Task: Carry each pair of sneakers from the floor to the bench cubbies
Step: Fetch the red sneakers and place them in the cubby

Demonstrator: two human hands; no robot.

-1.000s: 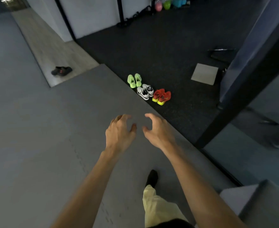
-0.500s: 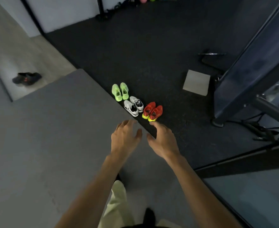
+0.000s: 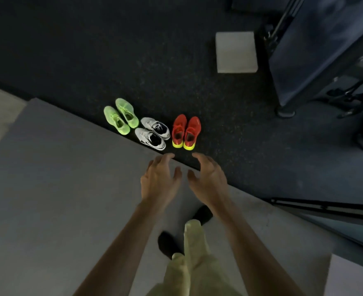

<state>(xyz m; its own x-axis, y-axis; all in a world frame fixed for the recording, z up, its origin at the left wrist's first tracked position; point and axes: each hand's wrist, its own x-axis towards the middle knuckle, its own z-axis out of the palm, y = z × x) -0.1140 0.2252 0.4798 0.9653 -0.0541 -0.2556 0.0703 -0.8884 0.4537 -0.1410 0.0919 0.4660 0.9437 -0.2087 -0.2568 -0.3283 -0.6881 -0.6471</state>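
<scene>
Three pairs of sneakers stand in a row on the dark rubber floor along the edge of a grey mat: a lime green pair (image 3: 121, 119) on the left, a white pair with black insides (image 3: 152, 133) in the middle, a red pair with yellow heels (image 3: 187, 131) on the right. My left hand (image 3: 160, 180) and my right hand (image 3: 208, 178) reach forward side by side, fingers spread and curled, holding nothing. Both hover just short of the red pair. No bench or cubbies are in view.
The grey mat (image 3: 58, 178) fills the lower left. A pale square block (image 3: 236, 52) lies on the dark floor at the upper right. A dark blue machine frame (image 3: 317, 50) with a foot and cables stands at the right. My legs and black socks show below.
I have walked closer to the sneakers; they now appear larger and nearer. Both hands stay open and extended, now just before the red pair.
</scene>
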